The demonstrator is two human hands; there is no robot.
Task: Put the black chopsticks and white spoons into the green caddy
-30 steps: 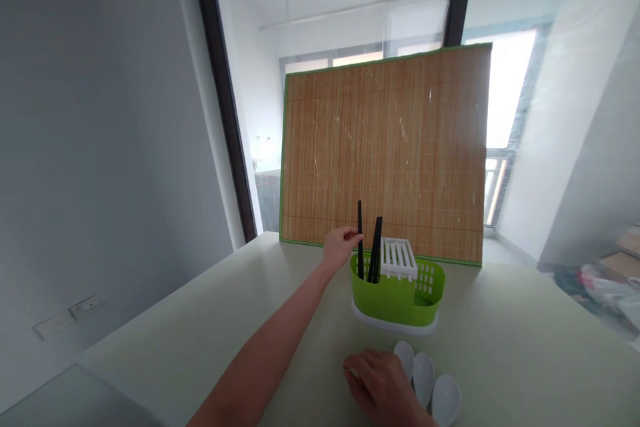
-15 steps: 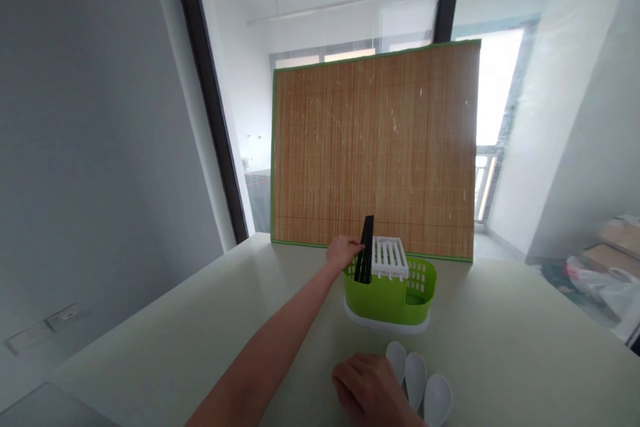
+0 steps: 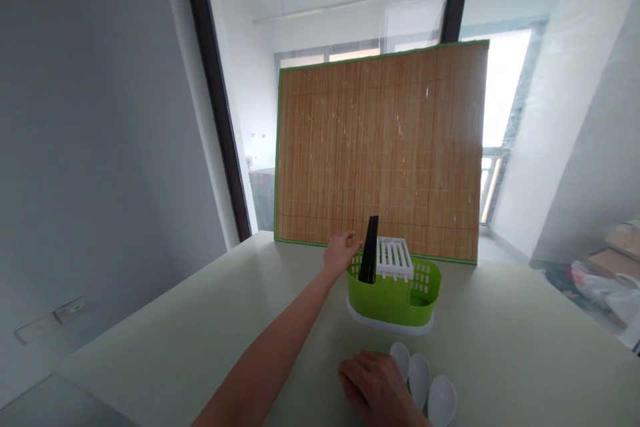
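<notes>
A green basket (image 3: 385,303) with a white base stands on the pale table. Several black chopsticks (image 3: 370,250) lean upright in its left part, beside a white slatted rack (image 3: 394,257) on top. My left hand (image 3: 340,250) is just left of the chopsticks, thumb and fingers apart, with nothing between them. Nearer to me, my right hand (image 3: 373,383) rests on the table with its fingers curled; whether anything is inside is hidden. Three white spoons (image 3: 419,377) lie right beside it, their handles partly out of view.
Behind the basket a bamboo mat (image 3: 377,153) with green edging stands upright on the table (image 3: 240,303). A grey wall is at the left, glass panes behind the mat. Boxes and plastic bags lie beyond the table at the right.
The fingers of my left hand have opened and come off the chopsticks, which now lean closer together in the basket. My right hand has stayed by the spoons. The whole view has shifted slightly.
</notes>
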